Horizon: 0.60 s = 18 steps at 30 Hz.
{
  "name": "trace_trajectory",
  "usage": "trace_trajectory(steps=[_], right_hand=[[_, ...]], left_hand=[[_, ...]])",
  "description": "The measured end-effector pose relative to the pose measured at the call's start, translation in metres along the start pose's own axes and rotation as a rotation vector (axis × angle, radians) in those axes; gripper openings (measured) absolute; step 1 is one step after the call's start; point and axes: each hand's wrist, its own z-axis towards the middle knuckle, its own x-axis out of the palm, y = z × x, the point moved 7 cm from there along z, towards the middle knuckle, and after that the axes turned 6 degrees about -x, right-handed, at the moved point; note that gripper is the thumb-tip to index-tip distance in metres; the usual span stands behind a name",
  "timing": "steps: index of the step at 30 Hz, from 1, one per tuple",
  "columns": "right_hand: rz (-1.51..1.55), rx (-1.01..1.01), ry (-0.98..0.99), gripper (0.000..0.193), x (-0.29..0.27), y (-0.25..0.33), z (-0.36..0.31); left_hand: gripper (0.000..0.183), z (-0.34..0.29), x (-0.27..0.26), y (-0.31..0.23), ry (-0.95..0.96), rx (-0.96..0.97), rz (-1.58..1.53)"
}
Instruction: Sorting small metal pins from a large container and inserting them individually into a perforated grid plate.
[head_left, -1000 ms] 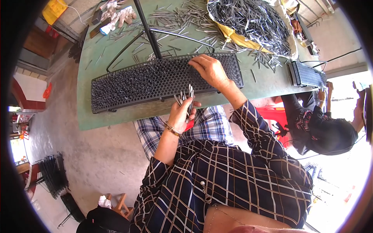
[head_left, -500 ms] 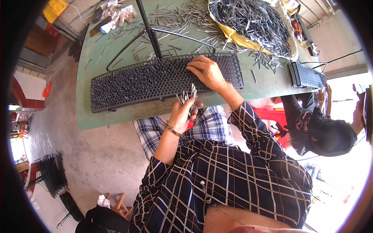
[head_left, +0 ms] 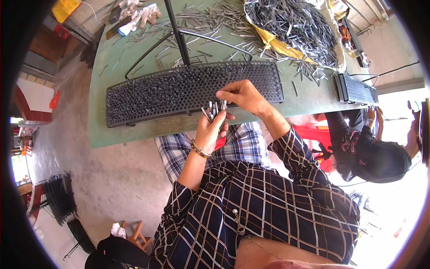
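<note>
So the pins (head_left: 214,110) are thin, straight little sticks, silvery grey and pretty shiny on the ends that catch the light, a whole loose bunch of them. The rack (head_left: 270,80) is a long black slab full of round holes, its left part crowded with dark bits and the right part looking much more bare.

The pins point away from the person, toward the rack, and fan out a bit, with the leftmost leaning left. Their long axes run roughly across the rack's. The rack itself lies lengthwise left to right on the green table (head_left: 101,96), right end angled slightly farther off.

As for the hands: the left hand (head_left: 209,130) is curled around the bunch, thumb over it, pin tips poking out past the fingers by the rack's near edge. The right hand (head_left: 242,97) is over the rack, just up and right of the bunch, thumb and fingers drawn nearly together right by the pin tips. Honestly it's too small to tell whether it has hold of one.

Beyond the rack there are loose pins (head_left: 215,20) scattered around, plus a big heap (head_left: 293,33) in a sack.
</note>
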Motion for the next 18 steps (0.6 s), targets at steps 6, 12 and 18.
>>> trace_trajectory(steps=[6,12,18], right_hand=[[-0.105,-0.100,-0.112,0.027,-0.003,0.018,0.019],[-0.279,-0.447,-0.235,0.021,0.016,0.047,0.044],[-0.448,-0.633,-0.154,0.017,0.040,0.057,0.056]], left_hand=[[0.016,-0.003,-0.023,0.009,-0.052,-0.057,-0.055],[0.018,-0.006,-0.035,0.013,-0.117,-0.100,-0.064],[0.018,-0.009,-0.037,0.015,-0.105,-0.091,-0.068]])
